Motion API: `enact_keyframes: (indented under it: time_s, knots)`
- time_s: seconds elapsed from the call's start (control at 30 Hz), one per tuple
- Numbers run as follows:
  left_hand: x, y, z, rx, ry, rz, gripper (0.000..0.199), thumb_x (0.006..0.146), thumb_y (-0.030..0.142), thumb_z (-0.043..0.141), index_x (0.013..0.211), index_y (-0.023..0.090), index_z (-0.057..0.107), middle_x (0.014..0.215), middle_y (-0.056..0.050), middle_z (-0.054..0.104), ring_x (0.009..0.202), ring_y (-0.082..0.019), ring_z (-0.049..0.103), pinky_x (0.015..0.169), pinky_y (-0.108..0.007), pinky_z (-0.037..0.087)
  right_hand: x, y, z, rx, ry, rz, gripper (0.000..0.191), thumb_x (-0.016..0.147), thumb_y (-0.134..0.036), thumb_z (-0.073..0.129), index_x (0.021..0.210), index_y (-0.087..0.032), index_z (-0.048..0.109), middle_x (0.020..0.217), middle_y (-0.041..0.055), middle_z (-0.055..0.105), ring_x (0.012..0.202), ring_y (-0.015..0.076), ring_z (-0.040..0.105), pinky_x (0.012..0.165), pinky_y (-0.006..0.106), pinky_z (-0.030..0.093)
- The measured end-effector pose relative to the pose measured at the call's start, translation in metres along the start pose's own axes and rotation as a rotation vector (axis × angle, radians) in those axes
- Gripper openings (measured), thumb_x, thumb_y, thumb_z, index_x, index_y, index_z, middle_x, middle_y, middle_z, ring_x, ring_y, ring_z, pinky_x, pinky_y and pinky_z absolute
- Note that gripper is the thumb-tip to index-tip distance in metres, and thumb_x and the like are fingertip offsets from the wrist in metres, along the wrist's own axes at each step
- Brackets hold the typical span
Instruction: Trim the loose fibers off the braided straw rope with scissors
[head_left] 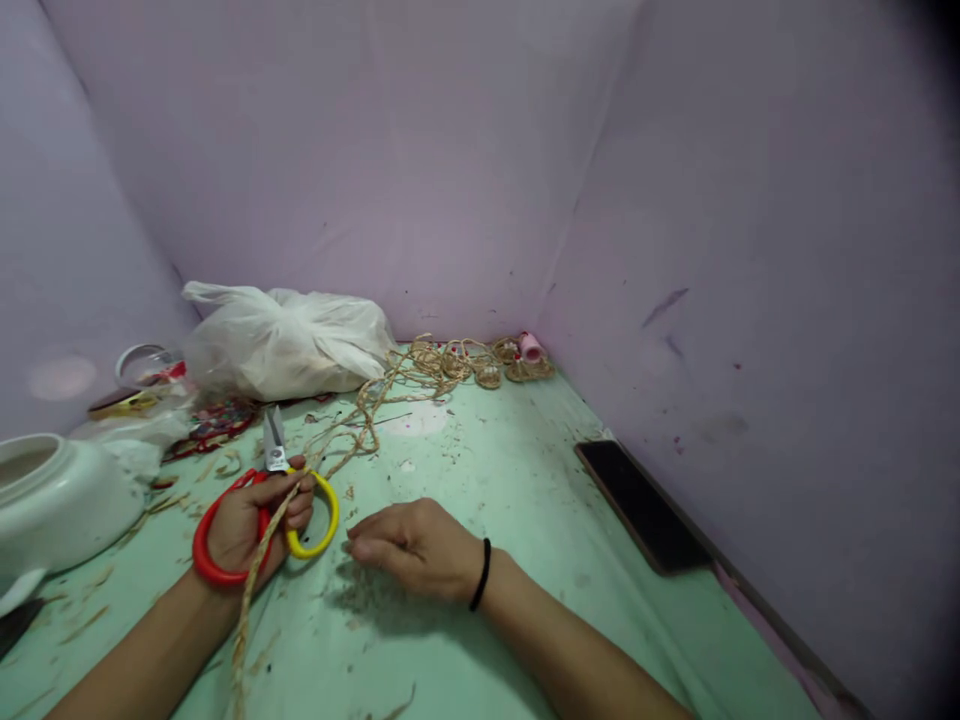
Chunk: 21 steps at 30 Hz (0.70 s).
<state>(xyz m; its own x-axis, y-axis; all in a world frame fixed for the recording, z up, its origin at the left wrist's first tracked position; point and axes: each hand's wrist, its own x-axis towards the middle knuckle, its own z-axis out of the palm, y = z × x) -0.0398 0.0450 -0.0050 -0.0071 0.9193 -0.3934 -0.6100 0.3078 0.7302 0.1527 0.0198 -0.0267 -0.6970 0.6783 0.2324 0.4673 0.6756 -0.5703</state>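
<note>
My left hand is closed on scissors with one red and one yellow handle loop, blades pointing away from me. A braided straw cord also passes through its fingers; it hangs toward the front edge of the view and trails back across the table. To the right, my right hand hovers above the green tabletop, a black band on its wrist. Its thumb and fingers are pressed together, and what they hold, if anything, is too small to make out.
A white plastic bag sits at the back left, a white ceramic pot at the left edge. Coiled straw pieces and a pink spool lie in the back corner. A phone rests along the right wall.
</note>
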Motion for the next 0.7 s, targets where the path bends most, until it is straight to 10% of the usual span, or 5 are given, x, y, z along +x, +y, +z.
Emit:
enact_keyframes:
  time_s: [0.7]
  knots:
    - [0.005,-0.002,-0.008,0.011,-0.014,0.018,0.016,0.069,0.000,0.040,0.077,0.012,0.047,0.051,-0.001,0.048,0.033,-0.005,0.037,0.030,-0.013,0.029,0.001,-0.009,0.021,0.091,0.224,-0.022,0.022,0.075,-0.011,0.046,0.082,-0.018,0.065,0.083,0.0048,0.067,0.079,0.0140,0.059,0.074,0.023,0.044]
